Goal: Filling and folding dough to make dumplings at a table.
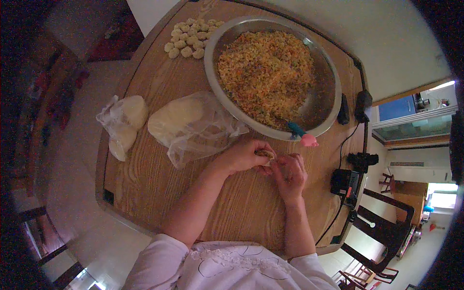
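My left hand (250, 157) holds a small dough wrapper with filling (265, 155), over the wooden table near the large bowl's lower edge. The fingers of my right hand (291, 174) pinch the wrapper's right side. Beyond them stands a wide metal bowl (237, 112) with chopped, mixed filling (266, 76). A utensil with a teal and pink handle (298, 130) leans on its near rim. Left of the bowl, a clear plastic bag (197, 127) lies around pale dough wrappers (177, 114). Several shaped dumplings (186, 38) are grouped at the far left of the bowl.
Another plastic bag with pale wrappers (127, 116) lies by the table's left edge. Along the right edge are a black boxy device (344, 182), a cable (331, 221) and other dark objects (362, 105). A dark chair (384, 228) stands beyond the wooden table (250, 214).
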The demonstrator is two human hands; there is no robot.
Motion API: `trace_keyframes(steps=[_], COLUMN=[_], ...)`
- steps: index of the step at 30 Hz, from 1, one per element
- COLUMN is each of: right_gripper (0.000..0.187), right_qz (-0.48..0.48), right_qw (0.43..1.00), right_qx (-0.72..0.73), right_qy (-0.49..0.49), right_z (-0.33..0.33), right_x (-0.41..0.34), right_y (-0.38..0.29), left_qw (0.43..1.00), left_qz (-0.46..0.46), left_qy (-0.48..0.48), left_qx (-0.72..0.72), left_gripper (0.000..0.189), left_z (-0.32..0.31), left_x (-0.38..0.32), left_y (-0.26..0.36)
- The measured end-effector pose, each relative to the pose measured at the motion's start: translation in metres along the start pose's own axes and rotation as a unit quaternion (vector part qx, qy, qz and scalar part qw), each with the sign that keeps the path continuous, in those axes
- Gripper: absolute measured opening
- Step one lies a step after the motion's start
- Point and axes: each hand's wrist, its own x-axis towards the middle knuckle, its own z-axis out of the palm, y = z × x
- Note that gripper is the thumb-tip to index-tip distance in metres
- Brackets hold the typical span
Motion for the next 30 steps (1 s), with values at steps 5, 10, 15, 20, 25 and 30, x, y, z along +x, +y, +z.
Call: trace_keyframes(steps=[5, 10, 15, 20, 25, 30], right_gripper=[0.016, 0.014, 0.014, 0.016, 0.016, 0.018], right_qz=[-0.028, -0.061, -0.019, 0.024, -0.005, 0.005], right_qw=[1.0, 0.998, 1.0, 0.999, 0.999, 0.998], right_qx=[-0.003, -0.022, -0.001, 0.038, 0.033, 0.055], right_qy=[-0.006, -0.013, -0.001, 0.024, -0.006, -0.005], right_z=[-0.002, -0.003, -0.002, 0.002, 0.004, 0.003], right_x=[0.002, 0.002, 0.002, -0.002, 0.0, 0.003], right_y=[-0.001, 0.003, -0.002, -0.006, 0.001, -0.009], left_qw=[1.0, 0.999, 0.997, 0.999, 0.998, 0.976], left_qz=[-0.006, -0.003, 0.029, -0.016, -0.002, -0.061], left_qy=[-0.01, -0.021, 0.015, 0.017, 0.058, 0.074], left_qx=[0.016, -0.03, -0.065, -0.032, 0.036, 0.194], left_gripper=[0.016, 0.017, 0.018, 0.018, 0.015, 0.012], left_z=[-0.002, -0.001, 0.0, -0.001, 0.0, 0.001], left_x=[0.0, 0.002, 0.002, 0.001, -0.004, -0.004], left_y=[-0.001, -0.008, -0.01, -0.006, 0.004, 0.032])
